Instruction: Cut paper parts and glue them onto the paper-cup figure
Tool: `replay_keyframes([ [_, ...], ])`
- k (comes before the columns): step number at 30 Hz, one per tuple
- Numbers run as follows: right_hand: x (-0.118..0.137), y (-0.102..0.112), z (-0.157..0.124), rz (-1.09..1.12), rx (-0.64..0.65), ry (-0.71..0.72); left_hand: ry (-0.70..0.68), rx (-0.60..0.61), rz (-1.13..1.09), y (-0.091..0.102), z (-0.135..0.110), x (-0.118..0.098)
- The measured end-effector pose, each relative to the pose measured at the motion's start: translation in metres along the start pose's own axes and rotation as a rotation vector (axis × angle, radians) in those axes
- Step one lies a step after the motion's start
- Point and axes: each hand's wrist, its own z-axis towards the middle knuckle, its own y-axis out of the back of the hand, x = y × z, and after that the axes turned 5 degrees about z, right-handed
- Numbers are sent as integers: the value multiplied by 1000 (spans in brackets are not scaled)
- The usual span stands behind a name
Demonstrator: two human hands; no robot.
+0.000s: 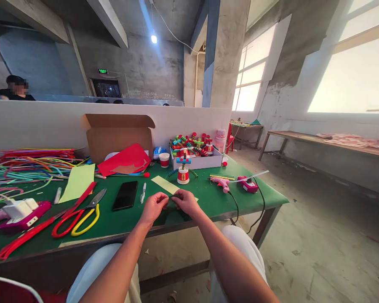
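Close together over the front edge of the green table (205, 176), my left hand (154, 207) and my right hand (187, 202) are both pinched. Something thin and dark seems to run between the fingertips, too small to name. Just beyond them stands a small figure made from a red and white paper cup (183, 176), with dark coiled arms and a blue and red top. A pale yellow paper strip (161, 184) lies partly behind my hands. Left of my left hand are a white pen (143, 193) and a black phone (125, 196).
Scissors (87, 213) with red and yellow handles and bundled pipe cleaners (34, 164) lie left. Behind stand an open cardboard box (120, 141), a paper cup (164, 160) and a box of finished figures (198, 162). A pink glue gun (220, 184) with its cord lies right.
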Motion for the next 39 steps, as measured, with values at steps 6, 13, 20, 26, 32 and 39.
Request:
replay_keyframes([
  [6,6,7,0,-104,-20,10,13,-1,-27,3,-1,-2],
  [13,15,31,-1,-109,-151,-23,-90,-71,248,22,3,1],
  [20,15,30,-7,-329,-103,12,-262,-161,605,23,6,8],
  [26,18,18,-10,-432,-75,111,-398,-245,521,15,-1,-2],
  [32,14,2,-12,-564,46,234,-534,-130,485,-10,-10,2],
  [39,16,13,-4,-764,-121,266,-478,-171,551,-13,-10,4],
])
